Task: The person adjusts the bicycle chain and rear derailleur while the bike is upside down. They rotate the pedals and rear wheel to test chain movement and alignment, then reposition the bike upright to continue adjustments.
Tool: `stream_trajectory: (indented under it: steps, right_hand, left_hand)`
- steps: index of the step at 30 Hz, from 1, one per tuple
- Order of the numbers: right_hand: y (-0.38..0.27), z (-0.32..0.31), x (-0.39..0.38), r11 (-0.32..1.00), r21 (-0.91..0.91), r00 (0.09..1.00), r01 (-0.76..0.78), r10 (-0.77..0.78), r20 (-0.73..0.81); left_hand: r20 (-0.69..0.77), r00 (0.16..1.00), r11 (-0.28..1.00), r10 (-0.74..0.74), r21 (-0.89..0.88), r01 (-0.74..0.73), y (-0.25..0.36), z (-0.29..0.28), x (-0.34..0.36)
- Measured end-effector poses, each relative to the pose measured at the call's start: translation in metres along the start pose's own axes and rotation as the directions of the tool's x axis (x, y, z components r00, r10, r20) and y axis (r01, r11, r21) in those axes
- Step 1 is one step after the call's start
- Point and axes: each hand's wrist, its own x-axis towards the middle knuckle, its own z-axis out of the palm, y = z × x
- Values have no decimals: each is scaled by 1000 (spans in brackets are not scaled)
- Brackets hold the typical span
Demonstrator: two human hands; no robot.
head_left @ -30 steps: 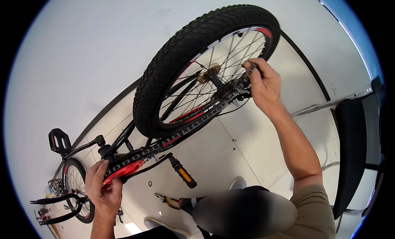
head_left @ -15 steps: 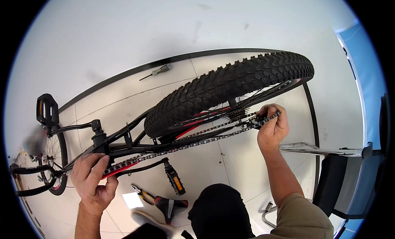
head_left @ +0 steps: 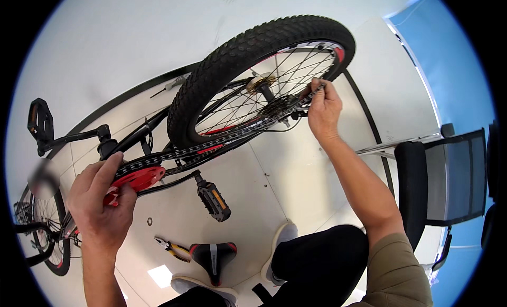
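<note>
A bicycle stands upside down, its black knobby rear wheel (head_left: 186, 103) raised. Along its side runs the metal chain (head_left: 211, 142), from the red chainring disc (head_left: 143, 179) to the rear sprockets (head_left: 275, 107). My left hand (head_left: 99, 204) is closed at the chainring end, index finger along the chain and thumb by the red disc; its fingertips are partly hidden. Near the rear hub, my right hand (head_left: 324, 115) pinches the chain between thumb and fingers, holding a stretch of it up against the spokes.
One pedal (head_left: 214, 201) juts out towards me; the other pedal (head_left: 41, 122) sticks up at the left. On the tiled floor lie pliers (head_left: 172, 249), a saddle (head_left: 214, 258), a small ring (head_left: 149, 221) and a screwdriver (head_left: 173, 85). A chair (head_left: 413, 185) stands at right.
My view has shifted, so more of the wheel's spokes and the red disc shows. My right hand has risen with the chain beside the spokes. My left hand stays at the chainring.
</note>
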Motion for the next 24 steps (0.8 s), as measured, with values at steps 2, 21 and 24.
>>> stream_trajectory:
  steps: [2,21,24]
  right_hand:
    - [-18,6,0,999,-9,998,-52,52,44]
    - [-42,-7,22,782,418,874,-463,481,69]
    - [-29,-13,35,858,300,908,-416,410,85]
  left_hand:
    - [-24,999,999,31,34,-30,0,-5,-2]
    - [-127,988,992,90,103,-77,-13,-12,-13]
    - [-131,983,984,127,141,-109,-3,-10,-4]
